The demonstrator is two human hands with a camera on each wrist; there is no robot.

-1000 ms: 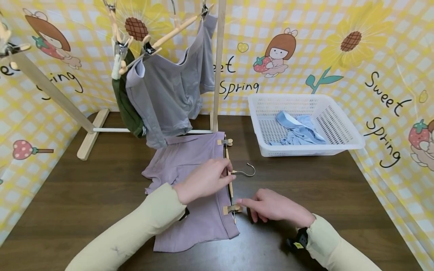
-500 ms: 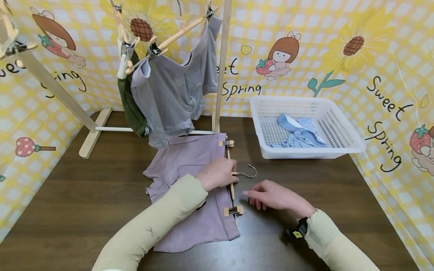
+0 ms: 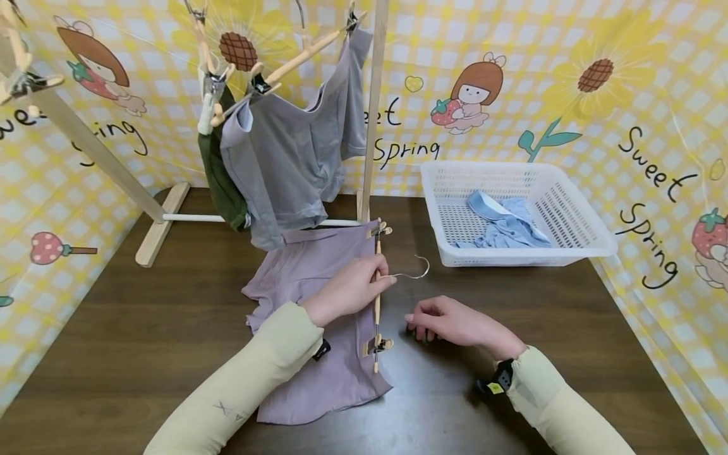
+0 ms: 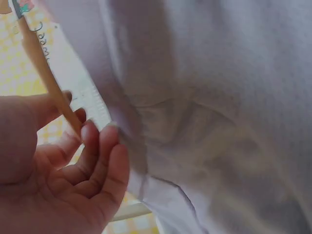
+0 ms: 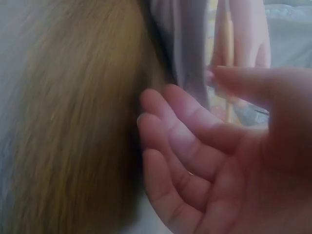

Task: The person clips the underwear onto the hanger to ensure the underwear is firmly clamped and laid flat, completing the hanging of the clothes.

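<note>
My left hand [image 3: 354,284] grips the wooden bar of a clip hanger [image 3: 378,309] at its middle, beside the metal hook. In the left wrist view the fingers curl round the bar [image 4: 48,80]. Two clips, a far one [image 3: 380,230] and a near one [image 3: 378,345], hold the waistband of lilac shorts [image 3: 318,373]. The waistband edge is raised, while the rest of the shorts lies on the table. My right hand [image 3: 449,321] hovers to the right of the hanger with loosely bent fingers and nothing in them.
A wooden rack [image 3: 370,126] stands at the back left, with grey shorts [image 3: 290,158] and a dark green garment [image 3: 218,177] hanging from clip hangers. A white basket [image 3: 517,256] with a light blue garment [image 3: 506,221] stands at the back right.
My left hand has closed round the hanger bar and lifted it slightly, drawing the waistband up and leftward. My right hand has left the near clip and moved up and a little away.
</note>
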